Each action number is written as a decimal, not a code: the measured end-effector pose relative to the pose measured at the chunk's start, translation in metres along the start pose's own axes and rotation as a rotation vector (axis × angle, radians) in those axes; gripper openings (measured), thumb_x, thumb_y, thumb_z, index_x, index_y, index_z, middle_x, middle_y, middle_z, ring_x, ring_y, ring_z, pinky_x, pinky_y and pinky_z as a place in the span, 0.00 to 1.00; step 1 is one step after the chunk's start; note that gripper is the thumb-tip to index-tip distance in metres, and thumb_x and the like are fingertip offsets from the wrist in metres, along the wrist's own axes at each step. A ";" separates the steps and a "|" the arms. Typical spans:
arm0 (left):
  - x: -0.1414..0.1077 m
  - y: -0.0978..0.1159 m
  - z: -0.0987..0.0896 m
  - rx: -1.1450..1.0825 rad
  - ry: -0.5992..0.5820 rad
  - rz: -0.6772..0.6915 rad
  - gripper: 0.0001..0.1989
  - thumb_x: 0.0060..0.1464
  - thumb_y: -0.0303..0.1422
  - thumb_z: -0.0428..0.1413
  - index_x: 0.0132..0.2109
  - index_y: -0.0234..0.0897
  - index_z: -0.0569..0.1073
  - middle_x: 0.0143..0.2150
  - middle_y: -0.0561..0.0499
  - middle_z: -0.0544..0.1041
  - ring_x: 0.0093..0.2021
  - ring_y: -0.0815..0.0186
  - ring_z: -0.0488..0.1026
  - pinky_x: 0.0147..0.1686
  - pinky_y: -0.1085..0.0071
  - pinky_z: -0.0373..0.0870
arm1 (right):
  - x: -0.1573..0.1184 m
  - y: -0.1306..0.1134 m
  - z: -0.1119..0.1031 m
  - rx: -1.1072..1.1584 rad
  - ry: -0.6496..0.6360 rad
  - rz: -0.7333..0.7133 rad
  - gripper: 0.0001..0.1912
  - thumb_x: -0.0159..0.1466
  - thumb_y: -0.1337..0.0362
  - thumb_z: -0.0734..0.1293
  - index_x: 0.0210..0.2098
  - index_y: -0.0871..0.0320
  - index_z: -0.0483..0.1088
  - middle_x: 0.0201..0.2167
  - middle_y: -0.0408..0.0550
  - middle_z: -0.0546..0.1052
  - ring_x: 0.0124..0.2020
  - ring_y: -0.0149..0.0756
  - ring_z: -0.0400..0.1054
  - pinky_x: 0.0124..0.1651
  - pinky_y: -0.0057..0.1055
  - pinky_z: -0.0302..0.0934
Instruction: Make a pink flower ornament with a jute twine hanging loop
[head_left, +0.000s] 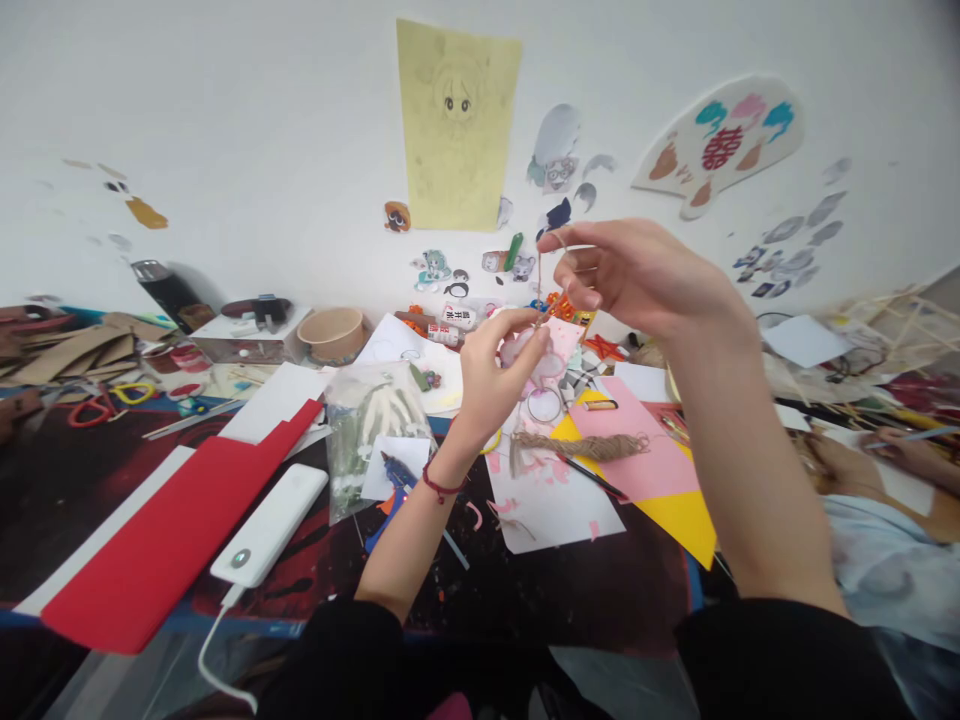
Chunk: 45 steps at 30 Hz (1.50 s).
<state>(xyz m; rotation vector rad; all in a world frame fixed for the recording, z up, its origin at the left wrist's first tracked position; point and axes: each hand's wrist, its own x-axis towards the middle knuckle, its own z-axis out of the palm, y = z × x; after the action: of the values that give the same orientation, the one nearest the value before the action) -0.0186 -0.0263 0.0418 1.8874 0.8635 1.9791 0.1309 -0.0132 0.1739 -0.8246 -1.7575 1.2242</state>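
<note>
A thin strand of tan twine (539, 282) runs upright between my two hands above the table. My left hand (491, 368) pinches its lower end between thumb and forefinger. Higher up and to the right, my right hand (630, 270) has curled fingers, with the strand's top at its forefinger; part of its grip is hidden. Below them lies a bundle of tan twine (592, 446) across a white sheet (559, 520) and pink paper (649, 450). A black pencil (592, 477) rests beside the bundle. Under my left forearm is a blue glue gun (394, 490).
On the left are red card (180, 530), a white power bank (270, 525) with a cable, and red-handled scissors (91, 410). Along the wall stand a black bottle (169, 295) and a round tan container (331, 333). Another person's hand (919, 455) is at the far right.
</note>
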 end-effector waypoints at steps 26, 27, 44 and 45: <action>0.006 0.008 0.007 -0.165 0.186 -0.098 0.04 0.58 0.33 0.64 0.41 0.41 0.80 0.39 0.53 0.83 0.37 0.69 0.78 0.41 0.69 0.76 | -0.010 -0.008 -0.003 0.003 -0.069 -0.070 0.13 0.65 0.53 0.69 0.42 0.55 0.77 0.29 0.49 0.77 0.18 0.30 0.62 0.21 0.33 0.58; 0.005 0.008 0.006 -0.177 0.169 -0.108 0.04 0.58 0.33 0.64 0.42 0.42 0.80 0.39 0.53 0.83 0.37 0.69 0.78 0.41 0.69 0.76 | -0.011 -0.006 -0.003 0.004 -0.065 -0.081 0.13 0.65 0.53 0.69 0.42 0.55 0.77 0.29 0.49 0.77 0.18 0.30 0.62 0.21 0.33 0.58; -0.020 0.000 0.011 -0.082 0.107 -0.059 0.04 0.60 0.35 0.63 0.42 0.44 0.80 0.40 0.53 0.83 0.41 0.66 0.78 0.44 0.65 0.75 | -0.048 0.039 0.011 -0.280 0.278 -0.317 0.10 0.63 0.54 0.74 0.43 0.46 0.78 0.44 0.47 0.77 0.34 0.39 0.69 0.34 0.38 0.66; -0.019 0.000 0.011 -0.070 0.114 -0.030 0.03 0.60 0.35 0.63 0.42 0.44 0.80 0.40 0.53 0.83 0.41 0.67 0.77 0.44 0.65 0.74 | -0.051 0.047 0.010 -0.258 0.282 -0.333 0.12 0.62 0.55 0.74 0.45 0.45 0.78 0.44 0.47 0.77 0.36 0.39 0.70 0.38 0.39 0.68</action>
<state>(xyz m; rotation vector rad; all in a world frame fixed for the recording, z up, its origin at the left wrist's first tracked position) -0.0058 -0.0351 0.0261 1.7279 0.8356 2.0876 0.1473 -0.0459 0.1145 -0.7692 -1.7510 0.6394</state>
